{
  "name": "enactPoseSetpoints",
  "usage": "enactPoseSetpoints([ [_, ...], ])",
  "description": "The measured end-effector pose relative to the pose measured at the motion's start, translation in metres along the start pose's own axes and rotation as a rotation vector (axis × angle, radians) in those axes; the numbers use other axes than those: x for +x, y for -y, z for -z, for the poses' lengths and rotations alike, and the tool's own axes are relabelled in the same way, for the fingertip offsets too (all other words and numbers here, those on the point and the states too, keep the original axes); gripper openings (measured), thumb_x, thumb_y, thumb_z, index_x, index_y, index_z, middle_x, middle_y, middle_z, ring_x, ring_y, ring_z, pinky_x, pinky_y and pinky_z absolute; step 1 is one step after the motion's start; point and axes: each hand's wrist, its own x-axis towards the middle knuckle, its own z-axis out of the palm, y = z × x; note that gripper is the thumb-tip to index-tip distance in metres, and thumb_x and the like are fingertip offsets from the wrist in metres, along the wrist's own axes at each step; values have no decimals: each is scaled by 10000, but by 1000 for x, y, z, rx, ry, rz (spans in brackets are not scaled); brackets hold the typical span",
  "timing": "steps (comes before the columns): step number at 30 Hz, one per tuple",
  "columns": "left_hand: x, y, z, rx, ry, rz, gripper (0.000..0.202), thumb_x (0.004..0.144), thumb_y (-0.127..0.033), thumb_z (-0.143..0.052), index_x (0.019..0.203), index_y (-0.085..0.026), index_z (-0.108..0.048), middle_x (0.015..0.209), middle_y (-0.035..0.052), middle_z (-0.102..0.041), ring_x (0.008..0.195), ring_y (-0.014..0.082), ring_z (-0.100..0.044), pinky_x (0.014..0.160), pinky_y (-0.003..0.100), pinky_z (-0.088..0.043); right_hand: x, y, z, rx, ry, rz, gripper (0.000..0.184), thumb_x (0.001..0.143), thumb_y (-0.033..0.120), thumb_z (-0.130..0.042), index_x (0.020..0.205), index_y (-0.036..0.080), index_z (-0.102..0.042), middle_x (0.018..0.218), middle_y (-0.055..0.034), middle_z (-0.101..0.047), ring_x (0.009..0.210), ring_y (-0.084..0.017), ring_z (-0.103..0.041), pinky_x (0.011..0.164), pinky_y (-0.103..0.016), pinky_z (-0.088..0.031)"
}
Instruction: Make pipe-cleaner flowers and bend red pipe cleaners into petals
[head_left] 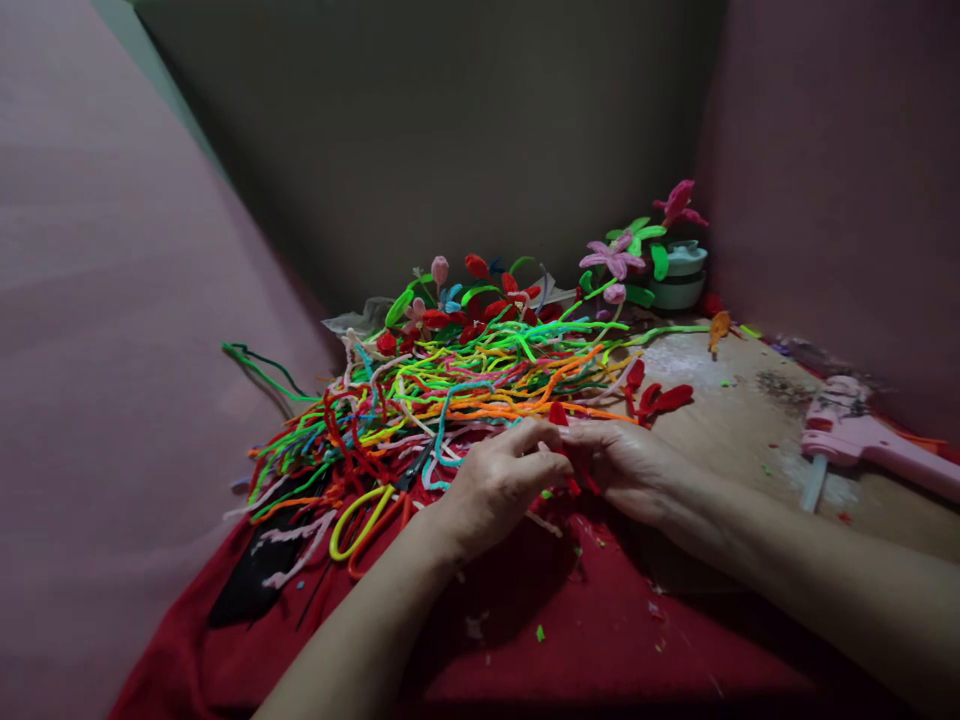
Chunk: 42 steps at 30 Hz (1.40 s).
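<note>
My left hand [501, 482] and my right hand [631, 468] meet over the front of the table. Between their fingers is a red pipe cleaner piece [558, 415], its tip sticking up and a bit more red showing below. Both hands are closed around it, though the fingers hide most of its shape. Just beyond my right hand lie red fuzzy petals [661, 400]. Behind my left hand spreads a heap of many-coloured pipe cleaners [450, 385]. Scissors [361, 522] with yellow and orange handles rest left of my left wrist.
A pink hot glue gun [862, 430] lies at the right on a tan board [720, 440]. Pipe cleaner flowers [615, 258] and a pale lidded pot [681, 275] stand at the back. A black flat item [255, 570] rests left on the red cloth [525, 650].
</note>
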Motion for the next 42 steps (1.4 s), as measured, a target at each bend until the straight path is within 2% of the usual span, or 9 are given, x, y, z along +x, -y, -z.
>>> enactPoseSetpoints([
  [4, 3, -1, 5, -241, -24, 38, 189, 864, -222, -449, 875, -169, -630, 941, 73, -602, 855, 122, -569, 751, 202, -428, -2, 1, -3, -4, -38, 60, 83, 609, 69, -599, 636, 146, -615, 605, 10, -611, 558, -97, -533, 556, -220, -420],
  [9, 5, -7, 12, -340, -65, 107, 143, 846, -177, -482, 900, -158, -613, 848, 50, -613, 780, 111, -565, 733, 205, -425, -4, 1, -7, -95, -24, 106, 109, 553, 58, -626, 602, 144, -581, 585, 33, -560, 539, -81, -480, 472, -208, -331],
  [14, 4, -10, 15, -174, -45, 112, 117, 826, -121, -470, 803, -140, -583, 757, 35, -564, 705, 108, -510, 665, 214, -399, 0, -3, -1, -220, 47, 190, 108, 558, 72, -606, 531, 144, -531, 525, 55, -493, 476, -62, -401, 445, -226, -258],
  [19, 2, -11, 13, 19, -10, 107, 109, 814, -109, -448, 768, -146, -540, 744, 32, -533, 676, 114, -474, 615, 225, -370, 5, -8, 8, -408, 39, 215, 144, 609, 156, -589, 486, 147, -516, 463, 50, -441, 426, -66, -332, 437, -245, -211],
  [22, 1, -12, 9, 124, 18, 124, 122, 826, -126, -421, 761, -151, -521, 751, 34, -529, 684, 123, -475, 616, 235, -372, 3, -8, 7, -460, 31, 227, 164, 607, 172, -596, 461, 150, -525, 471, 40, -454, 447, -77, -365, 454, -244, -250],
  [28, -1, -11, 2, 292, 53, 126, 114, 811, -121, -413, 768, -154, -513, 772, 35, -534, 696, 135, -480, 642, 258, -396, -3, -3, 0, -559, 12, 266, 72, 594, 165, -591, 545, 144, -639, 638, -9, -605, 610, -126, -511, 573, -249, -372],
  [36, -3, -21, -8, 505, 108, 52, 118, 800, -101, -416, 816, -149, -523, 766, 51, -538, 683, 171, -478, 575, 284, -408, -5, -5, 0, -704, -69, 235, 107, 598, 170, -557, 494, 147, -570, 479, 37, -480, 456, -72, -372, 454, -225, -253],
  [39, -2, -24, -9, 526, 121, 41, 127, 793, -83, -424, 844, -136, -527, 779, 63, -537, 705, 188, -483, 567, 293, -418, -3, -6, 3, -671, -61, 221, 74, 606, 173, -568, 544, 141, -593, 503, 30, -504, 458, -74, -387, 453, -225, -258],
  [42, -2, -22, -6, 353, 85, 20, 162, 819, -70, -388, 893, -138, -515, 835, 65, -544, 756, 172, -493, 639, 287, -441, -1, -5, 5, -549, -17, 234, 79, 603, 174, -604, 535, 142, -579, 521, 30, -512, 465, -76, -404, 459, -225, -278],
])
